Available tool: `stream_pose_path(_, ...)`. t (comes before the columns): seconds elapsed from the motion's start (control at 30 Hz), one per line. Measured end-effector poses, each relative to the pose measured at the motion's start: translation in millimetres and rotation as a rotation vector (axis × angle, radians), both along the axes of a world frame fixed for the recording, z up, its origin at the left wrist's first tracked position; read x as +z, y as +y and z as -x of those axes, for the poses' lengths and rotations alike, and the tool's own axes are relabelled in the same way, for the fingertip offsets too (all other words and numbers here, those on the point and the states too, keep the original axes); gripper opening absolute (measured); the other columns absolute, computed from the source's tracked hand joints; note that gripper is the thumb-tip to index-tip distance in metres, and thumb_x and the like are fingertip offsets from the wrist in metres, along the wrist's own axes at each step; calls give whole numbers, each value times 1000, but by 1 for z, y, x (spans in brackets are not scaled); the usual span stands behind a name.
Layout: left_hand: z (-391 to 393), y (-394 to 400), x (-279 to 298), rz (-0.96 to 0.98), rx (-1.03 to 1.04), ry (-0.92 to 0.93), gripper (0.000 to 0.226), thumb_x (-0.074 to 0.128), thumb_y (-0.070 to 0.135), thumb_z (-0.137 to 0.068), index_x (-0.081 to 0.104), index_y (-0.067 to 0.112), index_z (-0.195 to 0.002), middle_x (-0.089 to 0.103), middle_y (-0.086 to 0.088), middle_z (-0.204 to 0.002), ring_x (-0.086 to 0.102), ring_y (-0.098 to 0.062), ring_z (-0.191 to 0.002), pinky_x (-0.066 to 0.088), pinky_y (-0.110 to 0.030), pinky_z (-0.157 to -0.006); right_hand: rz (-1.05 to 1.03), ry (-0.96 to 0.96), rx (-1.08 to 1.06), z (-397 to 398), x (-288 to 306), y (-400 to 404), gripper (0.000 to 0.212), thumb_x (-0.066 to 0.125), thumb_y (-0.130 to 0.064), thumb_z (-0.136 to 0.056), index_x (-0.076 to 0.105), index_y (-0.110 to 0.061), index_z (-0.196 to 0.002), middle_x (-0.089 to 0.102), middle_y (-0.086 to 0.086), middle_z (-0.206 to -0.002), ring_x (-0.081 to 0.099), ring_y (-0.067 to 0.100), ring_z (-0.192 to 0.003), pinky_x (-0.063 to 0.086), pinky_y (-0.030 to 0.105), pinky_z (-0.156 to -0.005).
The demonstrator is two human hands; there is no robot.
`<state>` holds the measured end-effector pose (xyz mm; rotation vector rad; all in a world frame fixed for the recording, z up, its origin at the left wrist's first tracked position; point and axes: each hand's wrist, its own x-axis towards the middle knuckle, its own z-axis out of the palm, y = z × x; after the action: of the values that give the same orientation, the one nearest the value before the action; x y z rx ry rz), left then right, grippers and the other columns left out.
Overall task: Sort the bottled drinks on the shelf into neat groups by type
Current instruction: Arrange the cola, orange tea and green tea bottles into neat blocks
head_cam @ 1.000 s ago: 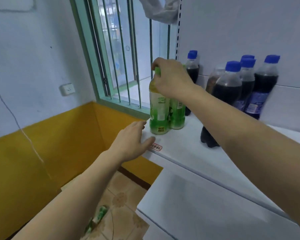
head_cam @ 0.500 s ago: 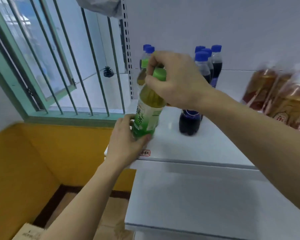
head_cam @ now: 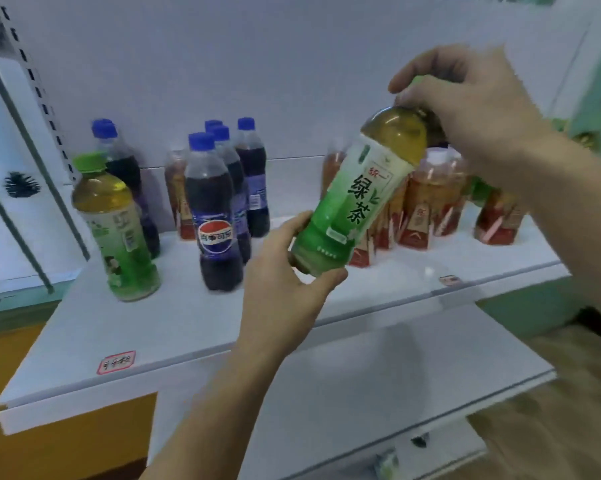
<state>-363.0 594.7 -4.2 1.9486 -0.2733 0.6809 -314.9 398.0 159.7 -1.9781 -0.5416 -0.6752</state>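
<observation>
A green tea bottle [head_cam: 354, 199] hangs tilted above the white shelf [head_cam: 195, 317], held at both ends. My right hand [head_cam: 465, 98] grips its cap and neck from above. My left hand [head_cam: 285, 282] cups its base from below. A second green tea bottle [head_cam: 115, 230] stands upright at the shelf's left end. Behind it and to its right stands a cluster of several dark cola bottles [head_cam: 212, 209] with blue caps. Several red-labelled tea bottles [head_cam: 427, 202] stand at the back right, partly hidden by the held bottle and my right arm.
A lower white shelf [head_cam: 361, 386] juts out beneath. Window bars [head_cam: 15, 188] and a slotted upright [head_cam: 39, 95] close off the left side. Price tags [head_cam: 116, 362] sit on the shelf's front edge. A yellow wall [head_cam: 49, 441] lies below left.
The view has swung right. The green tea bottle has been lifted off the shelf's left end and carried right, tilted, with my left hand now under its base.
</observation>
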Motion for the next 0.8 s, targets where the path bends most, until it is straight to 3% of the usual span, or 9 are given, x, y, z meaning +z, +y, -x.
stream_pose_path(0.07,-11,-48,-4,38,-24,-28,76,90,23,-72,56,30,-140,64,14,-123,65,-11,-94,56,-26,-75,3,13,-98,-3,-5,-48,10,64,-22,-89,73,-27,-90,71,3,-88,67,16,-78,57,33,-70)
stream_pose_path(0.17,-25,-130,-6,74,-101,-53,78,90,20,-75,53,34,-142,60,16,-125,63,-8,-102,54,-15,-76,-15,1,-217,-6,-9,-125,13,65,-28,-85,73,-28,-96,71,-1,-87,67,14,-78,56,33,-70)
stream_pose_path(0.27,-43,-208,-6,64,-175,-37,81,88,20,-77,49,33,-146,57,16,-130,60,-7,-114,56,-19,-87,-25,10,-266,-9,-8,-202,15,66,-21,-91,73,-23,-104,70,2,-89,65,7,-73,50,21,-62)
stream_pose_path(0.43,-70,-323,-6,66,-257,-46,81,89,17,-76,50,29,-146,58,13,-131,59,-8,-113,56,-21,-89,-8,-11,-353,-14,-9,-314,11,64,-12,-95,71,-16,-102,64,-1,-81,56,-6,-57,43,10,-53)
stream_pose_path(0.57,-100,-392,-7,41,-259,-24,82,90,21,-75,49,30,-146,57,16,-132,58,-11,-119,56,-37,-96,24,3,-394,-35,-8,-379,11,64,-15,-96,72,-17,-103,65,-4,-83,56,-1,-66,45,10,-56)
stream_pose_path(0.8,-192,-458,-8,21,-238,124,78,92,23,-71,49,37,-134,59,19,-128,60,-11,-119,56,-42,-99,73,57,-398,-133,-18,-442,13,65,-20,-97,71,-21,-109,62,-10,-87,56,2,-72,47,18,-66)
